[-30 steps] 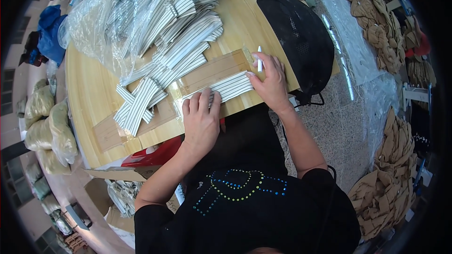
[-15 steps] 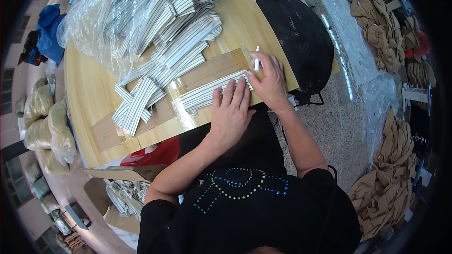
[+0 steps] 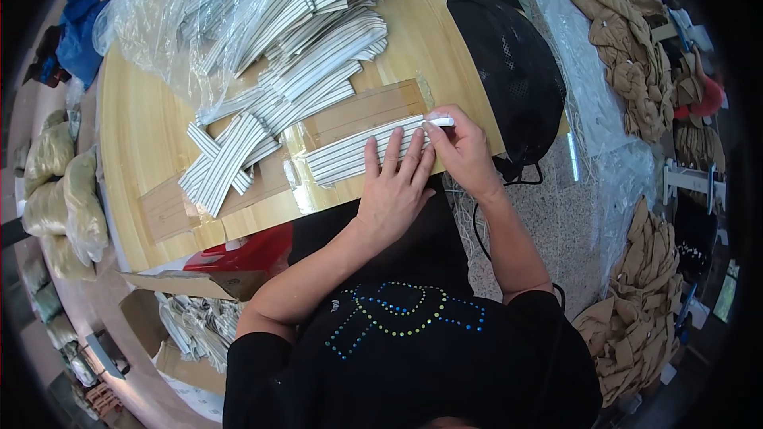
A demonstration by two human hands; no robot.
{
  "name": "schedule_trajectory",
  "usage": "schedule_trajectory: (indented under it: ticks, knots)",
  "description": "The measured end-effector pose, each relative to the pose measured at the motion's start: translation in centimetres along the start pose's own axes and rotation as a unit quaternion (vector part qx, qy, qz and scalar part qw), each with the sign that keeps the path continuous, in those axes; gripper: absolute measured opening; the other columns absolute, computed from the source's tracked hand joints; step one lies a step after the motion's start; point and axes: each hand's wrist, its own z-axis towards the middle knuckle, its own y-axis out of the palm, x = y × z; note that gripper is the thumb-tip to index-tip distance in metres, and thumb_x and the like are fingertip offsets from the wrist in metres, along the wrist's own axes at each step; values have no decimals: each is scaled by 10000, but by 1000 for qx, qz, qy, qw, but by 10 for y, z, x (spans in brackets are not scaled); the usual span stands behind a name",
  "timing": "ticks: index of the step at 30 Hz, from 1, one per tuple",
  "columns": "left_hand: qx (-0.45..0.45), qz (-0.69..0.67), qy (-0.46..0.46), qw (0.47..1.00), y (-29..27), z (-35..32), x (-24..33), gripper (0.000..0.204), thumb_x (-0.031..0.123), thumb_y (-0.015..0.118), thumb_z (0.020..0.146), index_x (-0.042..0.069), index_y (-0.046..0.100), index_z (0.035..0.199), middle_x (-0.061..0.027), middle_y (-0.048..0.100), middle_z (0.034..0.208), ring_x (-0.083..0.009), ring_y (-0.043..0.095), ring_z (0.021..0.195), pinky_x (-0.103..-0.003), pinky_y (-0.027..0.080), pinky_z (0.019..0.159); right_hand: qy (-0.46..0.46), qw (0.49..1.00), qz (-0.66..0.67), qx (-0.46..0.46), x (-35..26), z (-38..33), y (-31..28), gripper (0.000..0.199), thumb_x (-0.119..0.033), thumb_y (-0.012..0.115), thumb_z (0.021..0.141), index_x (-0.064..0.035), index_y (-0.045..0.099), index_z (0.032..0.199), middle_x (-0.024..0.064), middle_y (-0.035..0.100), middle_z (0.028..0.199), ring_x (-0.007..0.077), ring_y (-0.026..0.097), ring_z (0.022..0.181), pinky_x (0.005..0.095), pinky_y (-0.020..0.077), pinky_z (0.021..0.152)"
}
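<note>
A striped fabric strip (image 3: pixel 342 160), white with dark lines, lies along a taped cardboard template (image 3: pixel 366 111) at the table's near edge. My left hand (image 3: pixel 393 183) rests flat on the strip with its fingers spread. At the strip's right end, my right hand (image 3: pixel 465 151) pinches a slim white marker pen (image 3: pixel 441 121), which now lies nearly level across the fabric's end. The pen's tip is too small to make out. Left of the strip, a few striped pieces (image 3: pixel 226 163) lie crossed over each other on the cardboard.
A heap of striped pieces (image 3: pixel 318 40) and a clear plastic bag (image 3: pixel 159 40) cover the far left of the wooden table (image 3: pixel 127 135). A black mesh bag (image 3: pixel 513 71) hangs over its right edge. Below left stands an open carton (image 3: pixel 143 322) of striped fabric; brown garments (image 3: pixel 628 318) are piled at right.
The pen has tipped from upright to nearly level, and my right hand has come down onto the strip's end. My left hand stays on the fabric, fingers spread a little wider.
</note>
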Motion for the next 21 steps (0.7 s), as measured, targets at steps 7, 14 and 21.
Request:
schedule_trajectory:
  ticks: [7, 14, 21]
  knots:
    - [7, -12, 5, 1000, 3, 0, -1, 731, 398, 693, 796, 81, 451, 1409, -134, 378, 1491, -387, 281, 1398, -656, 201, 1097, 48, 998, -51, -4, -9, 3, 0, 144, -53, 614, 863, 8, 583, 989, 153, 649, 893, 265, 647, 787, 352, 509, 696]
    - [19, -8, 3, 1000, 4, 1, -1, 714, 387, 691, 791, 80, 465, 1395, -125, 392, 1479, -382, 284, 1396, -654, 207, 1096, 33, 996, -81, -23, -9, 6, -2, 139, -68, 617, 869, 4, 590, 984, 170, 652, 912, 305, 652, 794, 367, 512, 701]
    - [21, -11, 2, 1000, 7, 1, -1, 696, 374, 684, 791, 80, 475, 1386, -122, 398, 1474, -379, 291, 1390, -649, 214, 1095, 28, 998, -50, -29, -9, 2, -3, 133, -44, 580, 936, 14, 579, 1056, 55, 637, 930, 88, 589, 844, 238, 492, 743]
